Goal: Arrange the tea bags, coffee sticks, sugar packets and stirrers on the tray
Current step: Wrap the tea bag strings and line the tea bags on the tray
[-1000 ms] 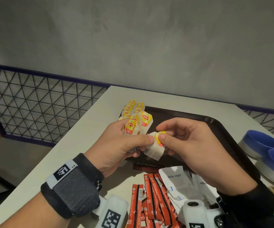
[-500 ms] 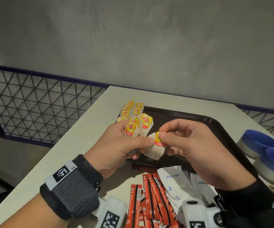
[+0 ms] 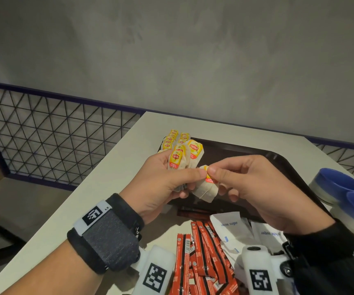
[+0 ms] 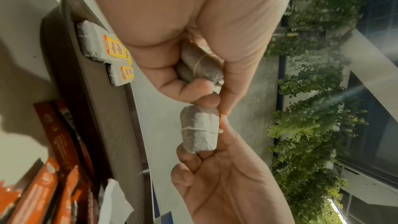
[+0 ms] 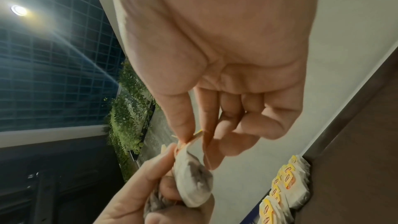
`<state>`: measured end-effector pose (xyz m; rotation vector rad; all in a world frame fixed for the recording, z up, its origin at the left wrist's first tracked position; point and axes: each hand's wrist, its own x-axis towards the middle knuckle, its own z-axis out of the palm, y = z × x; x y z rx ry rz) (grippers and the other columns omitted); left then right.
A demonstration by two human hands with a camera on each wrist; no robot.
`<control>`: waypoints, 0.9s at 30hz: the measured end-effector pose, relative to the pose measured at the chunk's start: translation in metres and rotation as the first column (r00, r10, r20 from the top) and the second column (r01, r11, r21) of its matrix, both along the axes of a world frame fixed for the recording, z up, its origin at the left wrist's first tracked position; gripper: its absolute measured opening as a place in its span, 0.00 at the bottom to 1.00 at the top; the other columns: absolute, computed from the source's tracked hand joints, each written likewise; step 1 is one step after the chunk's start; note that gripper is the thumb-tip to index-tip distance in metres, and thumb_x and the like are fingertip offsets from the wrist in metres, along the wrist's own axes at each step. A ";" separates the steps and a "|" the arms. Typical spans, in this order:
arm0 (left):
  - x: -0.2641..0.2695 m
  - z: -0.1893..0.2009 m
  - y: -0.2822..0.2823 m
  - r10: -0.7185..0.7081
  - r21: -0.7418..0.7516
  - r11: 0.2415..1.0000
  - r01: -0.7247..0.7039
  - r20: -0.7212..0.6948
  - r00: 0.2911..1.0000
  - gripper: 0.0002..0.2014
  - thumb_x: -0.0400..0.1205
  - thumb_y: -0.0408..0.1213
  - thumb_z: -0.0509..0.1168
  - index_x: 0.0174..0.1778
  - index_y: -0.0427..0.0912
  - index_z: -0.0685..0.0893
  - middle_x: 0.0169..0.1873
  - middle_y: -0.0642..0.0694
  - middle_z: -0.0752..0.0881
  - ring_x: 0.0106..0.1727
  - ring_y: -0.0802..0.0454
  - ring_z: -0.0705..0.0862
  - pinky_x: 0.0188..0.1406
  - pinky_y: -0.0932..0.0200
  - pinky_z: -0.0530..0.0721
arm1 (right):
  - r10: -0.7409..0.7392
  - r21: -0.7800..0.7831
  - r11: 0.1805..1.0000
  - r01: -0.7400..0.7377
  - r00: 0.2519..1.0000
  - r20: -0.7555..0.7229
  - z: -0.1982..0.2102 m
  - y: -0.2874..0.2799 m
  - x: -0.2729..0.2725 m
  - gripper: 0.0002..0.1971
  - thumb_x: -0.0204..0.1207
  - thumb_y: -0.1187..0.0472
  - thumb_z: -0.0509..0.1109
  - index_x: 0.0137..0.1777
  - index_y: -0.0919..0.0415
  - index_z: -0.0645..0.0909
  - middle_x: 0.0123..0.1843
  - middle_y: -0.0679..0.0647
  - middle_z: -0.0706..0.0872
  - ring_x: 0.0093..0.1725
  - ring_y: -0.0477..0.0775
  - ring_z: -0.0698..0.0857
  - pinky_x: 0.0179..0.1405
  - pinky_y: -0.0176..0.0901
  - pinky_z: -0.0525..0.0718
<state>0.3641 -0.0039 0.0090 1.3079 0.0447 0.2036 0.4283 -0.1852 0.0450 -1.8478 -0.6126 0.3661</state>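
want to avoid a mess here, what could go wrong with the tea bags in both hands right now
The right hand pinches one tea bag only by its tag; its string could snag on the bunch of tea bags gripped by the left hand, tugging some loose. Both hands hover over the tray beside the laid rows of tea bags, so a dropped bag could knock them askew.

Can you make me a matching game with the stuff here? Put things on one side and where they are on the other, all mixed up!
Things:
1. single tea bag
2. bunch of tea bags
3. coffee sticks
4. rows of tea bags

Places:
A. lying on the table, near side of the tray
B. pinched by the right hand
C. laid on the tray's far left corner
D. gripped in the left hand

Pairs: 1-B, 2-D, 3-A, 4-C
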 end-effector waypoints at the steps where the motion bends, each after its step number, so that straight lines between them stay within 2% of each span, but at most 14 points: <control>1: 0.000 0.000 0.001 0.004 -0.007 1.000 -0.004 -0.001 1.000 0.13 0.75 0.27 0.78 0.54 0.35 0.85 0.38 0.40 0.88 0.31 0.55 0.84 0.23 0.64 0.79 | 0.017 -0.011 1.000 -0.017 1.000 -0.006 0.001 0.001 0.000 0.07 0.79 0.56 0.76 0.48 0.55 0.95 0.46 0.64 0.92 0.38 0.50 0.83 0.36 0.45 0.77; 4: 0.001 0.000 0.004 0.026 -0.027 0.999 -0.027 -0.019 0.999 0.15 0.75 0.28 0.78 0.57 0.33 0.85 0.38 0.41 0.88 0.31 0.55 0.84 0.23 0.65 0.79 | 0.066 -0.004 0.998 -0.067 0.997 -0.043 0.004 0.005 0.001 0.07 0.79 0.58 0.76 0.48 0.59 0.94 0.46 0.67 0.91 0.39 0.52 0.83 0.36 0.45 0.76; 7: 0.005 -0.003 0.010 0.081 -0.069 0.994 -0.085 -0.054 0.995 0.18 0.76 0.31 0.78 0.60 0.33 0.86 0.40 0.41 0.88 0.32 0.56 0.84 0.24 0.66 0.79 | 0.080 -0.031 0.996 -0.082 0.996 -0.042 0.010 0.013 0.011 0.07 0.77 0.60 0.78 0.48 0.64 0.92 0.39 0.59 0.90 0.37 0.50 0.82 0.35 0.43 0.75; 9: 0.007 -0.002 0.018 0.147 -0.106 0.982 -0.155 -0.081 0.986 0.16 0.76 0.33 0.79 0.58 0.35 0.88 0.41 0.42 0.89 0.32 0.56 0.83 0.24 0.66 0.80 | 0.083 -0.065 0.994 -0.082 0.997 0.002 0.018 0.022 0.023 0.07 0.77 0.62 0.78 0.48 0.66 0.90 0.37 0.55 0.89 0.36 0.48 0.82 0.34 0.40 0.75; 11: 0.011 -0.002 0.029 0.233 -0.170 0.953 -0.252 -0.125 0.964 0.12 0.75 0.38 0.80 0.51 0.38 0.90 0.41 0.42 0.91 0.32 0.55 0.83 0.25 0.66 0.81 | 0.078 -0.097 0.993 -0.074 0.996 0.040 0.026 0.034 0.041 0.06 0.77 0.63 0.78 0.49 0.65 0.89 0.38 0.55 0.89 0.37 0.47 0.82 0.35 0.40 0.78; 13: 0.014 -0.001 0.041 0.313 -0.250 0.901 -0.354 -0.187 0.931 0.13 0.75 0.44 0.80 0.47 0.41 0.88 0.39 0.41 0.91 0.32 0.54 0.85 0.25 0.65 0.83 | 0.078 -0.138 0.988 -0.071 0.996 0.045 0.028 0.047 0.061 0.06 0.78 0.64 0.78 0.50 0.66 0.88 0.42 0.58 0.88 0.41 0.50 0.83 0.39 0.42 0.81; 16: 0.017 -0.003 0.055 0.370 -0.350 0.824 -0.445 -0.262 0.891 0.16 0.78 0.48 0.77 0.50 0.39 0.84 0.41 0.38 0.89 0.34 0.49 0.88 0.29 0.61 0.87 | 0.119 -0.263 0.956 -0.126 0.992 -0.041 0.018 0.067 0.088 0.05 0.80 0.65 0.77 0.51 0.64 0.84 0.39 0.57 0.87 0.38 0.51 0.83 0.40 0.43 0.87; 18: 0.018 -0.005 0.062 0.345 -0.408 0.796 -0.447 -0.300 0.889 0.14 0.81 0.45 0.73 0.52 0.38 0.81 0.47 0.36 0.87 0.40 0.45 0.88 0.33 0.57 0.90 | 0.137 -0.371 0.915 -0.157 0.987 -0.082 0.007 0.078 0.101 0.07 0.80 0.65 0.77 0.53 0.63 0.84 0.38 0.56 0.88 0.36 0.50 0.86 0.41 0.44 0.90; 20: 0.018 -0.005 0.065 0.326 -0.441 0.780 -0.443 -0.318 0.890 0.10 0.82 0.39 0.69 0.51 0.37 0.78 0.51 0.35 0.84 0.43 0.42 0.87 0.34 0.55 0.90 | 0.135 -0.439 0.884 -0.158 0.987 -0.084 -0.004 0.090 0.110 0.07 0.80 0.64 0.77 0.54 0.62 0.83 0.43 0.60 0.87 0.39 0.52 0.88 0.43 0.46 0.91; 23: 0.019 -0.005 0.065 0.314 -0.455 0.780 -0.429 -0.308 0.898 0.06 0.82 0.33 0.65 0.51 0.36 0.77 0.53 0.33 0.82 0.44 0.41 0.86 0.34 0.54 0.90 | 0.111 -0.489 0.862 -0.131 0.991 -0.069 -0.017 0.107 0.121 0.05 0.81 0.66 0.75 0.53 0.60 0.81 0.47 0.64 0.87 0.39 0.55 0.89 0.40 0.46 0.91; 27: 0.019 -0.004 0.064 0.293 -0.455 0.794 -0.403 -0.293 0.910 0.05 0.82 0.30 0.63 0.52 0.35 0.78 0.53 0.33 0.81 0.44 0.40 0.87 0.37 0.52 0.90 | 0.061 -0.524 0.850 -0.058 0.998 -0.011 -0.022 0.118 0.130 0.05 0.81 0.67 0.75 0.51 0.61 0.81 0.43 0.63 0.89 0.33 0.53 0.90 0.37 0.45 0.92</control>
